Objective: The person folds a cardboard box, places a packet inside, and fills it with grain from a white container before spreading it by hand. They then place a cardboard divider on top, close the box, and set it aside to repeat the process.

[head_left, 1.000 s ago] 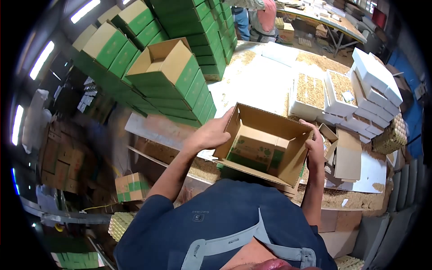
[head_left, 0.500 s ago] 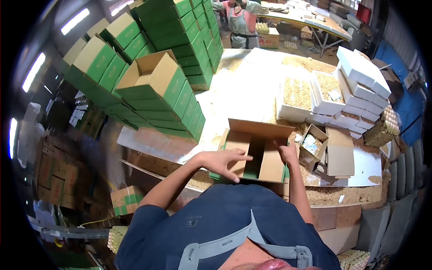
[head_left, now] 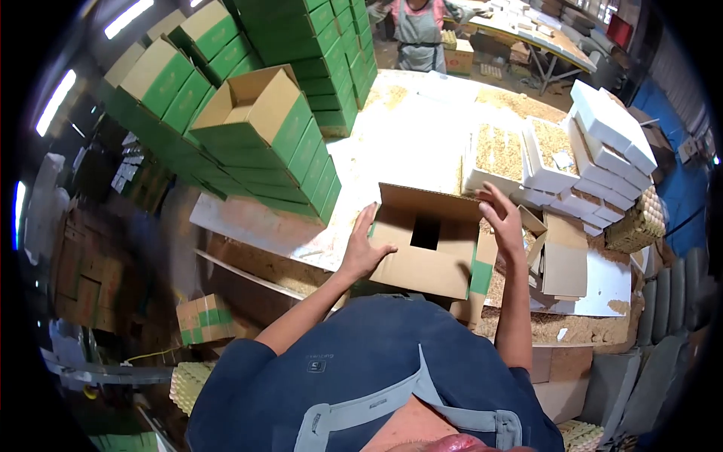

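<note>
A cardboard box (head_left: 422, 273) with green sides stands in front of my chest. Its near flap is folded inward, its far flap stands up, and a dark gap shows in the middle. My left hand (head_left: 364, 247) is at the box's left edge, fingers spread and thumb over the rim. Beside the top right corner, my right hand (head_left: 503, 218) is raised with its fingers apart, near the far flap and holding nothing.
Green boxes (head_left: 282, 162) are stacked at the left. White foam trays (head_left: 553, 162) filled with husk-like material are piled at the right, near a small open box (head_left: 531, 226) and flat cardboard (head_left: 565, 256). Another person (head_left: 419, 34) stands across the table.
The near flap has come down over the opening. My left hand moved from above the box to its left edge. My right hand let go of the right side and rose.
</note>
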`<state>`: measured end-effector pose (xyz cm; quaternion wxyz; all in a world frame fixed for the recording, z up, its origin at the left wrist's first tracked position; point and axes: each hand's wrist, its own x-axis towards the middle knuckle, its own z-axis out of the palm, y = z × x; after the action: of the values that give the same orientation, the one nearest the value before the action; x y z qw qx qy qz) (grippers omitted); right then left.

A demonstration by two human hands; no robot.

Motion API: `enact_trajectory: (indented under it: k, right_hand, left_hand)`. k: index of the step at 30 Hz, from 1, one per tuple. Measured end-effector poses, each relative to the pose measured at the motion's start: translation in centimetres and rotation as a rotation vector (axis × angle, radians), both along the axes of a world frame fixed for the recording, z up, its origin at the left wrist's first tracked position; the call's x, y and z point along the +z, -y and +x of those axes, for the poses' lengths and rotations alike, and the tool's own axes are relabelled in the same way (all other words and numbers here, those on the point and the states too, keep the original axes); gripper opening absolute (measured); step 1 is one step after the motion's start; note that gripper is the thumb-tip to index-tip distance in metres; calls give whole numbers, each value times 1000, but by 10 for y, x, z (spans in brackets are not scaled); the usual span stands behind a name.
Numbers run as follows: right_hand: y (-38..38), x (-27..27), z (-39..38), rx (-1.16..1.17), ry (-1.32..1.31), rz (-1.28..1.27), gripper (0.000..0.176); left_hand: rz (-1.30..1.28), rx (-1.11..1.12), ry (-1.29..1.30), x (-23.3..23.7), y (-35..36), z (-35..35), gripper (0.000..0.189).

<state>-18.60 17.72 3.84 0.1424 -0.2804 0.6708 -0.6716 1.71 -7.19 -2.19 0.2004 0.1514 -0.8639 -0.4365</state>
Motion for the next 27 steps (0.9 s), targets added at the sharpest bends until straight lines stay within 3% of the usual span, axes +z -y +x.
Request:
enact_trajectory:
  k: [2, 4, 5, 6, 8, 9, 11, 12, 14, 15, 16, 18, 21, 24, 25, 26, 27]
  right_hand:
    - [5, 1, 14, -5, -19, -20, 48]
    - [1, -20, 28, -165, -291, 99, 34]
    - [-9, -28, 39, -80, 81, -13, 24]
    - [-17, -54, 44, 21, 102, -32, 17]
    - [-14, -82, 91, -298, -22, 104, 15]
    - [-15, -85, 94, -294, -8, 110, 15]
    - [-20, -88, 93, -235, -149, -8, 18]
    - [-24, -86, 91, -219, 133, -166, 25]
    - [-46, -100, 83, -380, 60, -37, 37]
    - [-55, -86, 87, -347, 15, 102, 47]
    - [-68, -89, 86, -211, -60, 308, 66]
    - [-77, -89, 105, -13, 13, 694, 87]
    - [-62, -140, 132, -46, -123, 552, 99]
    - [-40, -109, 118, -71, -62, 463, 91]
    - [-32, -72, 112, -83, -61, 472, 86]
    - [-25, -52, 108, -222, -217, 423, 76]
    - [-20, -30, 104, -296, -205, 528, 64]
  left_hand:
    - [82, 15, -12, 2, -2, 0, 110]
    - [124, 14, -49, 0, -2, -2, 111]
    - [139, 8, -29, 1, -3, -2, 113]
    - [185, 28, -49, 5, -6, -1, 100]
    - [-98, -83, 112, -8, 4, 0, 81]
    - [-93, -81, 126, -3, 4, 1, 81]
    - [41, -100, 154, 13, 0, 3, 66]
    - [39, -104, 163, 12, 1, 6, 66]
    - [-25, -145, 196, 13, 6, 3, 67]
    - [-35, -138, 222, 15, 7, 2, 67]
    - [-40, -137, 220, 15, 8, 1, 67]
    - [-123, -148, 195, 10, 9, 1, 67]
    - [-157, -157, 169, 6, 11, 1, 66]
    - [-93, -137, 186, 9, 38, -9, 51]
    - [-82, -207, 148, 21, 52, -16, 45]
    - [-66, -274, 114, 39, 64, -23, 40]
    - [102, -313, 139, 63, 68, -28, 38]
